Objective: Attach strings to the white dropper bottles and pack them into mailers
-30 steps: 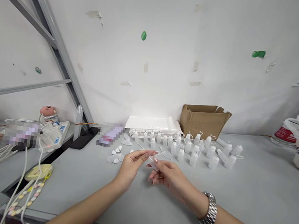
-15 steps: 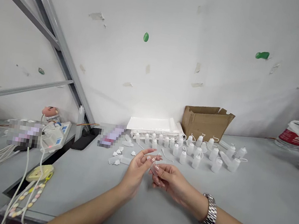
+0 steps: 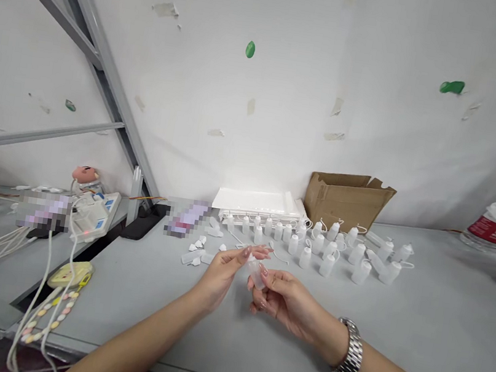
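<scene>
R hand [image 3: 280,296] grips sm. translucent plastic bottle [image 3: 256,274] — L hand [image 3: 218,278] at its top — capped white bottles [image 3: 305,259] beyond, on grey tbl [image 3: 442,321].

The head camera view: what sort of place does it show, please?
Probably a workbench in a workshop, though I cannot be sure: many small white bottles stand on a grey table, loose white pieces lie to their left, and a cardboard box stands behind.
</scene>
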A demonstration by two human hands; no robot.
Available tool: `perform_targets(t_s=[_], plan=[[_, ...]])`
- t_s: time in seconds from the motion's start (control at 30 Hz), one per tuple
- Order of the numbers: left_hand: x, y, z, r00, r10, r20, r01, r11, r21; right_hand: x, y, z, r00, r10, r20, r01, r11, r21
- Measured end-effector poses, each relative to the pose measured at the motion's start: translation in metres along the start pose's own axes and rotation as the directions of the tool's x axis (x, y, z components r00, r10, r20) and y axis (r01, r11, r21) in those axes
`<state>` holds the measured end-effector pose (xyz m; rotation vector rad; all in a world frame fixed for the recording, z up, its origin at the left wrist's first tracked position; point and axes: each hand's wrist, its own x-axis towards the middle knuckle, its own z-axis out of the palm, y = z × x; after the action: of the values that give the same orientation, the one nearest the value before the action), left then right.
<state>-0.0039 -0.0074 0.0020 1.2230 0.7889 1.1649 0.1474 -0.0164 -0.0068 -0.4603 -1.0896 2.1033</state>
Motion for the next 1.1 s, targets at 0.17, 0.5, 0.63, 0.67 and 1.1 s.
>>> perform_targets(t_s=[0.17,0.5,0.63,0.67,1.1], plan=[[-0.0006,-0.0087,0.0041,0.998,-0.04,-0.037,0.039,0.999,-0.038,0.0014,0.0051,-0.004,0.998,-0.02,-0.061,0.02,1.0,-0.002],[-0.0009,-0.0079,0.0047,0.997,-0.07,-0.045,0.067,0.995,-0.073,0.0006,0.0032,-0.003,0.995,0.047,-0.093,-0.04,0.996,0.08],[0.0003,-0.0061,0.0017,0.989,-0.147,0.014,0.148,0.98,-0.132,0.0004,0.0032,-0.004,0.999,0.041,-0.017,-0.038,0.992,0.119],[0.0009,-0.0057,0.0005,0.988,-0.154,0.016,0.155,0.978,-0.142,0.0002,0.0032,-0.004,0.999,0.046,0.006,-0.047,0.991,0.128],[0.0003,-0.0075,0.0023,0.995,-0.095,0.02,0.097,0.985,-0.144,-0.0007,0.006,-0.0052,0.999,0.047,-0.013,-0.044,0.991,0.127]])
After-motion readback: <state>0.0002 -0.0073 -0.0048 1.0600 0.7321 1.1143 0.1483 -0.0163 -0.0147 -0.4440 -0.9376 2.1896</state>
